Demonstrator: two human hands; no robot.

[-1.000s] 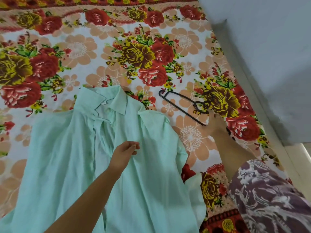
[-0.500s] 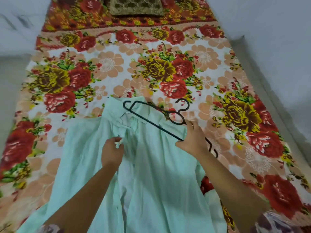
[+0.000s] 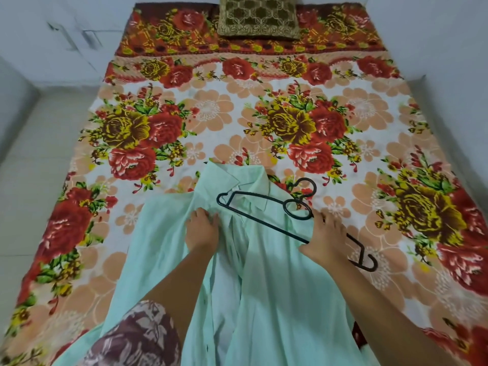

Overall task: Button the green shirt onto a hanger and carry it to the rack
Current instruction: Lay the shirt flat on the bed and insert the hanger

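From the head-worn camera I look down on a bed covered by a cream bedsheet printed with big red and yellow roses (image 3: 237, 122). A pale mint-green cotton shirt (image 3: 277, 273) lies flat on the near half of the sheet. Its collar points away from me and its front hangs open, showing the lighter inside.

The left hand (image 3: 202, 232) rests on the shirt just below the collar, at the left edge of the open front. Its fingers are curled into the fabric and bunch a fold of it.

The right hand (image 3: 326, 239) is over the shirt's right shoulder. It is curled round the lower bar of a thin black hanger (image 3: 264, 223) and grips it. The hanger lies slantwise. One end is over the collar, the hook loops up beside the shoulder, and the other end sticks out past the hand over the bare sheet.

A maroon sleeve with a pale pattern (image 3: 137, 336) covers the left upper arm. At the far end of the bed sits an olive-gold patterned cushion (image 3: 260, 18).
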